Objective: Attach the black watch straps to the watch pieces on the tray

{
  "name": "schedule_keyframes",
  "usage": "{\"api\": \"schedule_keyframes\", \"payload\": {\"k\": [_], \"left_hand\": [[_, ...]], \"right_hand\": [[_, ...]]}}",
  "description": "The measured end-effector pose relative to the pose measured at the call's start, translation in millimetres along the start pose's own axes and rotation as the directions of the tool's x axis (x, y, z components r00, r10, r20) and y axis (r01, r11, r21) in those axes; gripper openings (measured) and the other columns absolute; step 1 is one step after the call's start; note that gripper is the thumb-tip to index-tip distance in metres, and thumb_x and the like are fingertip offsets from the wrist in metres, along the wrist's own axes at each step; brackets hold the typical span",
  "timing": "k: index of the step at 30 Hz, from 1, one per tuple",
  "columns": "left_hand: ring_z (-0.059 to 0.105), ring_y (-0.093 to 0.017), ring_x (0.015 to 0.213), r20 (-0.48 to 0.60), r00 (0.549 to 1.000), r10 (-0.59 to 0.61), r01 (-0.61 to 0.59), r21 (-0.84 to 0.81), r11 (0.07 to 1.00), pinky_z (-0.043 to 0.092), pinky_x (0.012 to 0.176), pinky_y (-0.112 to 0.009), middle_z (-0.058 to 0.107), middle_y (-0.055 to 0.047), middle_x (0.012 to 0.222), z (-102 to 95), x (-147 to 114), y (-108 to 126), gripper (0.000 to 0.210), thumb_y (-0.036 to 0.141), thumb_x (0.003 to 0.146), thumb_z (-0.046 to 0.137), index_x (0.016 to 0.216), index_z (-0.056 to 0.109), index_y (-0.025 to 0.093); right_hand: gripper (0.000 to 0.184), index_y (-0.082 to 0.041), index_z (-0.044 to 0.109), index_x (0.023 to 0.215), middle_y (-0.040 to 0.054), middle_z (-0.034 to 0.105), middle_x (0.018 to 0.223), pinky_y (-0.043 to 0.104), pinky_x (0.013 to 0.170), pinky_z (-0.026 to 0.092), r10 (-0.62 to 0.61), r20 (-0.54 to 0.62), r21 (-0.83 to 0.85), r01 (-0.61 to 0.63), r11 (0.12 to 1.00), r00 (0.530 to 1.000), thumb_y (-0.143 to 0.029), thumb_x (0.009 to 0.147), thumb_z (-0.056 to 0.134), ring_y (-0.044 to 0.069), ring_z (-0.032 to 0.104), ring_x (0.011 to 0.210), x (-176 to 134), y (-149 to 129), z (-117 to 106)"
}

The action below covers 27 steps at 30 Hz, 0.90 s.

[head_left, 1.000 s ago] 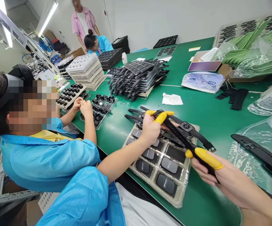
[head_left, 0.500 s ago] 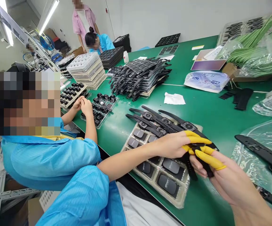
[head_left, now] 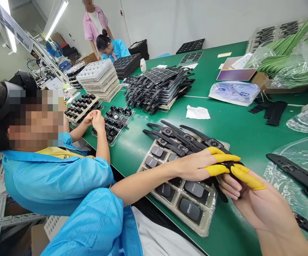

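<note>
Both my hands wear yellow finger cots and meet over the right end of a clear plastic tray (head_left: 208, 227) of black watch bodies. My left hand (head_left: 199, 164) and my right hand (head_left: 252, 202) pinch the same black watch strap (head_left: 221, 192) between their fingertips; its loose end hangs down past my right fingers. Most of the strap is hidden by the fingers. Several assembled black watches (head_left: 182, 140) lie across the tray's far end, just behind my left hand.
A co-worker in a blue smock sits at my left, hands (head_left: 95, 118) over a tray of watch parts (head_left: 115, 124). Farther back are a pile of black straps (head_left: 156, 87), stacked trays (head_left: 97, 78) and a white cloth (head_left: 198, 112). A strap (head_left: 293, 171) lies on clear plastic at right.
The strap was stretched between my two hands a second ago. My left hand has since come down and right to meet my right hand, and both now close on it.
</note>
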<state>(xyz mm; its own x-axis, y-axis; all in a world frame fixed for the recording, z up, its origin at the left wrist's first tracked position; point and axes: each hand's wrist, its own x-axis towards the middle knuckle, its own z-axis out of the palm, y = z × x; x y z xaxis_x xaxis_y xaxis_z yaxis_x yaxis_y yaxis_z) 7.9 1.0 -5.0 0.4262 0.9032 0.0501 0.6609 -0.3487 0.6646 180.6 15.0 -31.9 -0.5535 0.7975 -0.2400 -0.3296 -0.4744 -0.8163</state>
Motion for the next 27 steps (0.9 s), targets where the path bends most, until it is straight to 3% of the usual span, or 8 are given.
{"api": "schedule_keyframes", "payload": {"k": [7, 11, 14, 16, 19, 23, 25, 27], "left_hand": [[0.056, -0.031, 0.137, 0.065, 0.997, 0.047, -0.060, 0.221, 0.974, 0.045, 0.122, -0.043, 0.067, -0.024, 0.136, -3.4, -1, -2, 0.048, 0.018, 0.102, 0.046, 0.144, 0.058, -0.003], [0.056, -0.026, 0.140, 0.036, 0.998, 0.054, -0.056, 0.056, 0.997, 0.046, 0.123, -0.040, 0.065, -0.021, 0.142, -5.9, -3, -3, 0.046, 0.021, 0.106, 0.042, 0.146, 0.056, 0.003], [0.055, -0.026, 0.144, -0.015, 0.999, 0.042, -0.043, -0.045, 0.998, 0.046, 0.123, -0.042, 0.061, -0.019, 0.149, -7.2, -5, -3, 0.050, 0.026, 0.105, 0.048, 0.153, 0.050, 0.010], [0.056, -0.026, 0.144, -0.043, 0.999, 0.003, -0.004, -0.015, 1.000, 0.047, 0.122, -0.040, 0.060, -0.019, 0.151, -11.6, -6, -3, 0.054, 0.023, 0.104, 0.049, 0.156, 0.046, 0.011], [0.062, -0.025, 0.138, -0.067, 0.994, -0.087, 0.095, 0.130, 0.987, 0.052, 0.116, -0.038, 0.061, -0.013, 0.152, -31.2, -10, 0, 0.056, 0.016, 0.102, 0.047, 0.158, 0.045, 0.018], [0.068, -0.028, 0.122, -0.049, 0.987, -0.153, 0.159, 0.419, 0.894, 0.055, 0.107, -0.042, 0.073, -0.013, 0.129, -73.1, -19, -2, 0.037, 0.012, 0.099, 0.049, 0.131, 0.067, 0.017], [0.070, -0.029, 0.111, 0.033, 0.986, -0.161, 0.119, 0.530, 0.839, 0.055, 0.100, -0.041, 0.076, -0.014, 0.113, -87.5, -24, -6, 0.028, 0.011, 0.097, 0.051, 0.112, 0.073, 0.015], [0.071, -0.025, 0.099, 0.086, 0.979, -0.185, 0.114, 0.520, 0.847, 0.054, 0.091, -0.036, 0.076, -0.011, 0.104, -92.2, -28, -10, 0.025, 0.010, 0.097, 0.051, 0.109, 0.072, 0.016]], "right_hand": [[0.041, -0.025, 0.050, 0.059, 0.0009, 0.030, 0.054, 0.028, 0.041, 0.014, 0.109, -0.070, -0.098, -0.115, 0.988, 0.992, -0.044, 0.089, 0.072, 0.012, 0.024, 0.045, 4, 10, -13], [0.046, -0.025, 0.051, 0.064, -0.0019, 0.034, 0.053, 0.026, 0.040, 0.022, 0.090, -0.066, -0.137, -0.099, 0.986, 0.994, -0.056, 0.087, 0.075, 0.011, 0.030, 0.044, 0, 3, -8], [0.044, -0.026, 0.059, 0.077, -0.0024, 0.048, 0.056, 0.029, 0.044, 0.035, -0.038, -0.094, -0.301, 0.008, 0.954, 0.995, -0.064, 0.079, 0.081, 0.014, 0.041, 0.050, -2, -5, -6], [0.046, -0.025, 0.063, 0.088, -0.0022, 0.054, 0.059, 0.031, 0.048, 0.040, -0.153, -0.086, -0.488, 0.092, 0.868, 0.985, -0.065, 0.076, 0.081, 0.016, 0.046, 0.053, -1, -10, -11], [0.038, -0.024, 0.066, 0.097, -0.0011, 0.060, 0.065, 0.032, 0.053, 0.042, -0.234, 0.014, -0.714, 0.173, 0.678, 0.972, -0.060, 0.086, 0.071, 0.018, 0.050, 0.056, 1, -17, -25], [0.025, -0.023, 0.068, 0.087, 0.0053, 0.066, 0.082, 0.035, 0.066, 0.046, -0.303, 0.177, -0.847, 0.302, 0.437, 0.936, -0.044, 0.094, 0.058, 0.021, 0.059, 0.071, 1, -27, -38], [0.026, -0.023, 0.065, 0.077, 0.0068, 0.065, 0.086, 0.036, 0.068, 0.046, -0.283, 0.241, -0.862, 0.339, 0.377, 0.928, -0.039, 0.094, 0.055, 0.022, 0.059, 0.074, -1, -31, -40], [0.022, -0.023, 0.068, 0.082, 0.0063, 0.068, 0.088, 0.035, 0.067, 0.045, -0.188, 0.248, -0.873, 0.303, 0.383, 0.950, -0.036, 0.094, 0.054, 0.021, 0.060, 0.073, -5, -33, -41]]}}
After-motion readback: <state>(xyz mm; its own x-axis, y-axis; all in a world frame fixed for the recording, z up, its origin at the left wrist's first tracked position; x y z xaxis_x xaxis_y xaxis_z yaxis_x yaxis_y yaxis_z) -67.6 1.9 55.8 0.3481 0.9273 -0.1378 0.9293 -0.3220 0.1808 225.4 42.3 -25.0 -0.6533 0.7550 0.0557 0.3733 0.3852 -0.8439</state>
